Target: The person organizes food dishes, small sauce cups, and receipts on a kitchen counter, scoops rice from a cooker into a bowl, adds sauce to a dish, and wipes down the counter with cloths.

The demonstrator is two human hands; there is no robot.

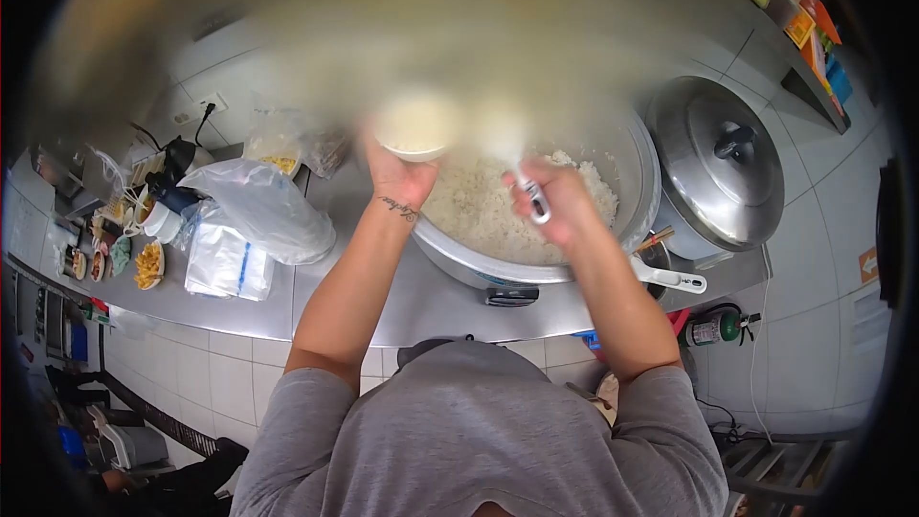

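A large round pot (450,251) full of white rice (479,206) stands on the steel counter. Over its left side, my left hand (400,172) holds a white bowl (414,146) from below; the blur at the top partly hides the bowl and what is in it. My right hand (560,199) is closed round the handle of a white rice paddle (532,196) above the rice. The paddle's far end is blurred. A second white handle (675,280) sticks out at the pot's lower right side.
A big pot with a metal lid (720,158) stands right of the rice pot. Plastic bags (263,206), a stack of white bags (228,263) and a bowl of yellow food (149,265) lie to the left. A shelf (799,67) juts out at the upper right.
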